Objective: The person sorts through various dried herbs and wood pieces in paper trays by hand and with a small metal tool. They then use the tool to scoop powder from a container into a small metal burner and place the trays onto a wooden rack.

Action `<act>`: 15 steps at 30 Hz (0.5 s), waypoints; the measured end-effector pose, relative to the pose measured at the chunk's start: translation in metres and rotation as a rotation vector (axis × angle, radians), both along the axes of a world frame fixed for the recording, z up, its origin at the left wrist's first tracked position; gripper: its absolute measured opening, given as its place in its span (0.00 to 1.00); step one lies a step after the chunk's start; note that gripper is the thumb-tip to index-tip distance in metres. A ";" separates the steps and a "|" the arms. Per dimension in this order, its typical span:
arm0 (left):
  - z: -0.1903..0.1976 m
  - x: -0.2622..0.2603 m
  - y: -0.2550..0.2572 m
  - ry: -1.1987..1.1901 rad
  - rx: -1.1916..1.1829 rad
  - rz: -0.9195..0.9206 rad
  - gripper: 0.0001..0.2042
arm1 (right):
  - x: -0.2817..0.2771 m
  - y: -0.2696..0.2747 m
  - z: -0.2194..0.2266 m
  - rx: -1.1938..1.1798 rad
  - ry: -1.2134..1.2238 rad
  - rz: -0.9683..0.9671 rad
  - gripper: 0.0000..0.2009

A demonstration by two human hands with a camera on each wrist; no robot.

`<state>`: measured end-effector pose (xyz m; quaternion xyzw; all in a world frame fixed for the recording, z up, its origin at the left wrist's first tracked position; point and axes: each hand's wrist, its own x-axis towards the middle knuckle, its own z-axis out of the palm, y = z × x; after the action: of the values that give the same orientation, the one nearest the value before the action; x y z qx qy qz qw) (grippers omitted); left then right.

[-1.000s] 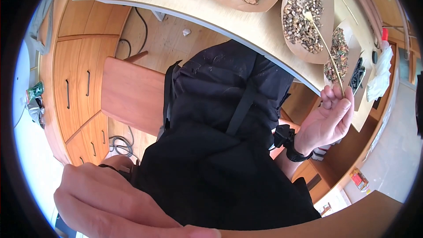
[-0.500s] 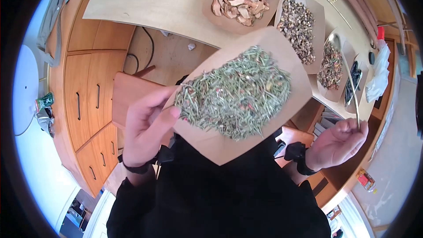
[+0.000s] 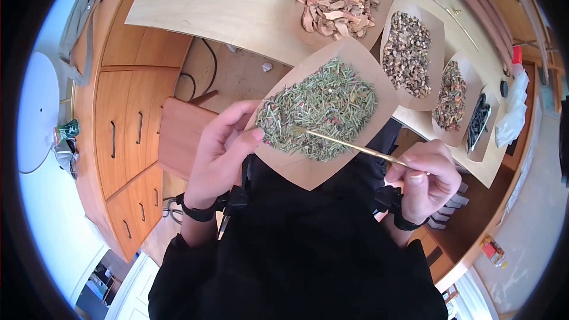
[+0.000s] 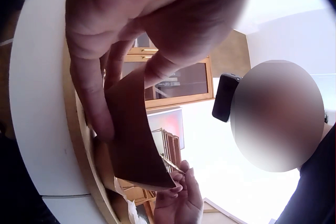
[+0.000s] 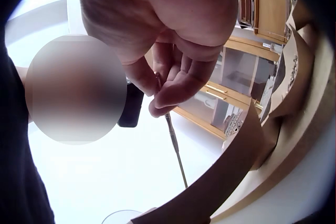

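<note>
A brown paper tray point(image 3: 296, 169) filled with green dried herb point(image 3: 338, 98) is held above the lap. My left hand point(image 3: 222, 154) pinches its left corner between thumb and fingers; the left wrist view shows the tray point(image 4: 131, 140) from its side. My right hand point(image 3: 430, 181) pinches the end of a thin brass-coloured spoon point(image 3: 367, 150), whose tip touches the herb near the tray's middle. In the right wrist view the thin handle point(image 5: 173, 137) runs down from the fingertips of my right hand point(image 5: 173, 77), and the tray wall hides its far end.
On the table point(image 3: 219, 6) stand paper trays with pale slices point(image 3: 338, 12), brown chunks point(image 3: 409, 53), a mixed herb point(image 3: 451, 98) and dark strips point(image 3: 477, 121). A plastic bag point(image 3: 511, 109) lies at the right edge. A stool point(image 3: 184, 136) and drawers point(image 3: 127, 124) are on the left.
The herb tray came up into view in my left hand and now sits slightly higher and flatter. My right hand moved left from beside the table trays, bringing the spoon's tip into the herb.
</note>
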<state>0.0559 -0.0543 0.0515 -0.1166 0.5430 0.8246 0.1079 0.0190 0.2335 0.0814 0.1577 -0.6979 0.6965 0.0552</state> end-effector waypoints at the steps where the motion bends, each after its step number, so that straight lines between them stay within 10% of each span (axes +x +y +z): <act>1: -0.001 0.000 -0.003 0.032 -0.023 -0.048 0.19 | -0.002 -0.001 -0.001 -0.017 -0.013 0.046 0.09; 9: 0.001 -0.002 -0.007 0.155 -0.075 -0.150 0.26 | -0.009 -0.025 0.007 0.050 -0.116 0.325 0.12; 15: 0.003 -0.006 -0.001 0.154 0.043 -0.047 0.29 | 0.000 -0.023 0.003 -0.012 0.020 0.138 0.14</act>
<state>0.0503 -0.0556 0.0544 -0.0377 0.5345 0.8398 0.0876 0.0186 0.2105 0.0845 0.2121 -0.6807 0.7011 0.0151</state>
